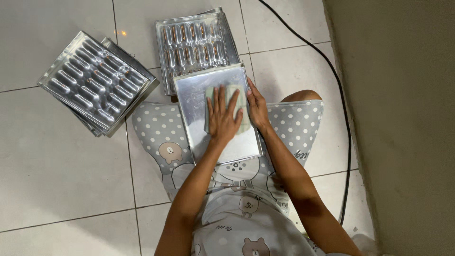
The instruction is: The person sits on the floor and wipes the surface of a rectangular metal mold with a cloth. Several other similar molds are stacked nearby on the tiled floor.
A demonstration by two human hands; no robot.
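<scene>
Pale floor [61,180] tiles run under me, a dark cable [327,61] curving along the wall to the right of the tray. The flat metal tray [199,97] rests across my lap, its far edge over the floor. On it lies a folded greenish cloth [244,124], near the tray's far right corner.

My left hand [222,116] lies flat on the cloth, fingers [217,97] spread wide and straight, gripping nothing, only pressing down. The cloth shows past my fingertips and to the right of my palm. My right hand [258,106] sits on the tray's right edge, fingers stretched along the rim, touching the cloth's side; whether the thumb hooks under the rim I cannot tell.

The tray looks thin, light and stiff, its smooth face likely slippery, so the raised rim is the place to hold it. The cloth looks soft and limp and would bunch if pinched.

Beyond the tray, touching its far edge, sits a grooved mould [194,45]; to the tray's left lies a stack of moulds [95,80].
</scene>
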